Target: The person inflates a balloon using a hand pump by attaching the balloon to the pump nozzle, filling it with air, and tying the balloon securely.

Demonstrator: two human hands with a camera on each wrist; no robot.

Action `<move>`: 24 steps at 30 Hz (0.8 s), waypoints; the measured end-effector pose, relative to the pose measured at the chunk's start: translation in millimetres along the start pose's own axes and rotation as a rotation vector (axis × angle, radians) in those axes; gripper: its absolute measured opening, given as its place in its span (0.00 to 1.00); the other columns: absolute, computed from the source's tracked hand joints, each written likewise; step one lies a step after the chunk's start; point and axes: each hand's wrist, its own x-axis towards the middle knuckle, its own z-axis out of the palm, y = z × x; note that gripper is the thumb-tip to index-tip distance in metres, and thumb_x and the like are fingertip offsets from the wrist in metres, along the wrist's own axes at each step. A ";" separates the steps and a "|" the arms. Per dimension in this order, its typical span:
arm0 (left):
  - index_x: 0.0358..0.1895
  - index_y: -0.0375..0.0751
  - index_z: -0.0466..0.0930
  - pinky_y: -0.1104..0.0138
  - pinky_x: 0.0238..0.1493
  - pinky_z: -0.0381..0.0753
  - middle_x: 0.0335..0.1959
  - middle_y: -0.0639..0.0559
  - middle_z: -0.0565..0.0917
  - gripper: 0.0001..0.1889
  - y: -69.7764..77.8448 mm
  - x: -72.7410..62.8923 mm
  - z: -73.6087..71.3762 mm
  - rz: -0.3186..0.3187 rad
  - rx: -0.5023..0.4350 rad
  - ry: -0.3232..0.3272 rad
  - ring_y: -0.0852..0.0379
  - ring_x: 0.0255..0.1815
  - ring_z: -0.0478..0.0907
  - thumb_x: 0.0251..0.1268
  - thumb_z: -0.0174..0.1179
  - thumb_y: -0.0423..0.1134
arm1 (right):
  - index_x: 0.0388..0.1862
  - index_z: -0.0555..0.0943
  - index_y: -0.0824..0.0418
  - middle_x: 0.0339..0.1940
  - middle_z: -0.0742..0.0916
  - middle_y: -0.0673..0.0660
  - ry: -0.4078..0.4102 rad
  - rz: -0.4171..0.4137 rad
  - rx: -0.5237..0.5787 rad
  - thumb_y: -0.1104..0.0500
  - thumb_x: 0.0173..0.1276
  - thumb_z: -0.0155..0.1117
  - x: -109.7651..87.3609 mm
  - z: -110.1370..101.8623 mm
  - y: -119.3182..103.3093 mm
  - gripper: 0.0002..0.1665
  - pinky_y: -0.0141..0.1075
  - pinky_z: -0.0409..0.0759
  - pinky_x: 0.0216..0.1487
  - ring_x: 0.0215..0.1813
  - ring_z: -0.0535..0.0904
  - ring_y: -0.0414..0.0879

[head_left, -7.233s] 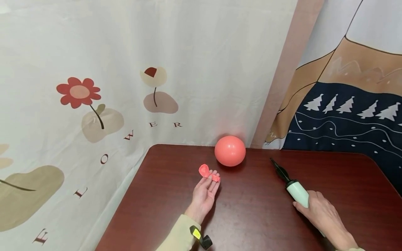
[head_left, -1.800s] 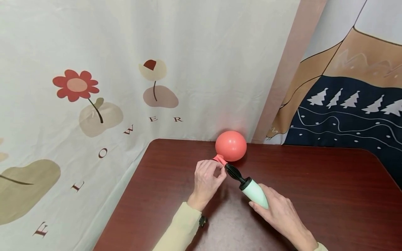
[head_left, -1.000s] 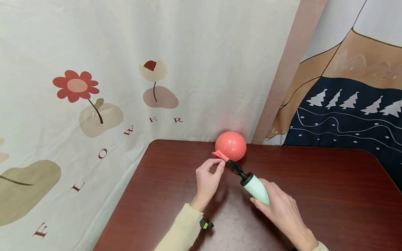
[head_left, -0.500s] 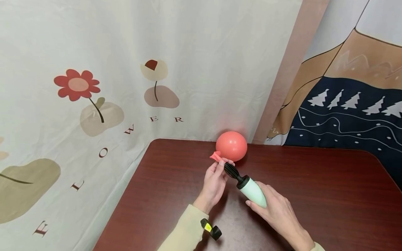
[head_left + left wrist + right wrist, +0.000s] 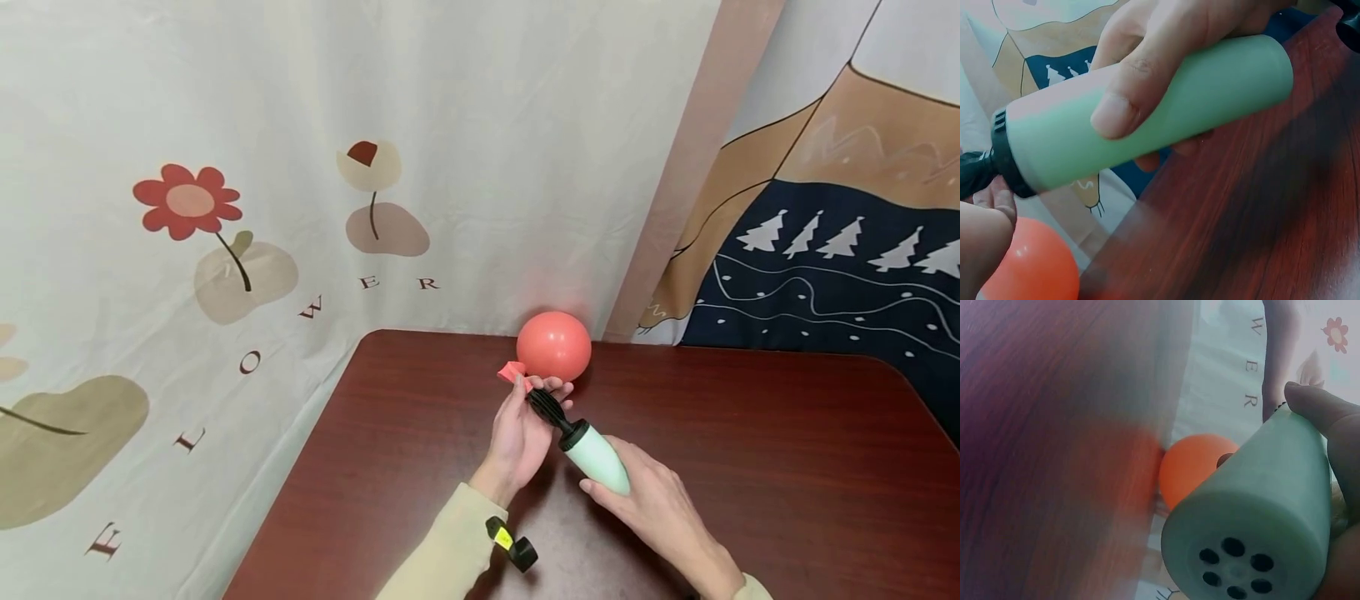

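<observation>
A limp coral-red balloon (image 5: 512,372) has its neck at the tip of the black nozzle (image 5: 547,408) of a hand balloon pump. My left hand (image 5: 521,437), palm up, pinches the neck against the nozzle with the thumb, its other fingers spread behind. My right hand (image 5: 660,504) grips the pump's mint-green barrel (image 5: 597,461), which slants up to the left. In the left wrist view that hand's thumb lies along the barrel (image 5: 1229,81). The right wrist view shows the barrel's holed end (image 5: 1235,569). Exactly how far the neck covers the nozzle is hidden.
An inflated coral-red balloon (image 5: 553,343) rests on the dark red-brown table (image 5: 750,433) at its back edge, just beyond my left fingertips. Behind the table hang a pale flower-printed curtain (image 5: 465,167) and a navy and tan printed cloth (image 5: 825,275).
Since the oldest frame, the pump has come left and its nozzle has met the limp balloon's neck. In the last second my left hand has rolled from back up to palm up.
</observation>
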 end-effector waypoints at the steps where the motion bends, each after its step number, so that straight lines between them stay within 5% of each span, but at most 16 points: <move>1: 0.44 0.47 0.74 0.56 0.68 0.73 0.49 0.52 0.84 0.18 -0.7 0.5 0.8 -0.001 -0.009 0.012 0.52 0.60 0.80 0.88 0.37 0.51 | 0.60 0.82 0.55 0.47 0.86 0.48 -0.002 -0.001 0.001 0.46 0.59 0.81 0.2 0.7 -0.3 0.33 0.43 0.80 0.38 0.39 0.79 0.41; 8: 0.42 0.48 0.74 0.62 0.55 0.78 0.39 0.53 0.81 0.16 -6.6 2.8 4.9 0.042 -0.059 0.104 0.55 0.45 0.79 0.87 0.40 0.49 | 0.59 0.82 0.55 0.43 0.86 0.45 -0.009 0.000 0.019 0.46 0.58 0.82 1.1 3.3 -2.1 0.33 0.40 0.80 0.37 0.37 0.78 0.39; 17: 0.39 0.45 0.68 0.66 0.38 0.76 0.30 0.50 0.72 0.16 -16.0 4.9 6.6 0.155 0.087 0.263 0.55 0.31 0.71 0.86 0.42 0.51 | 0.59 0.83 0.54 0.43 0.86 0.45 -0.074 0.053 0.065 0.45 0.58 0.81 5.3 4.5 -9.4 0.32 0.39 0.79 0.38 0.37 0.78 0.39; 24: 0.47 0.46 0.70 0.65 0.43 0.71 0.35 0.52 0.71 0.22 -9.0 1.7 5.1 0.093 -0.040 0.140 0.56 0.36 0.68 0.86 0.34 0.59 | 0.61 0.83 0.54 0.44 0.87 0.46 -0.155 0.145 0.123 0.41 0.59 0.79 6.3 -0.5 -11.4 0.35 0.39 0.78 0.40 0.38 0.79 0.40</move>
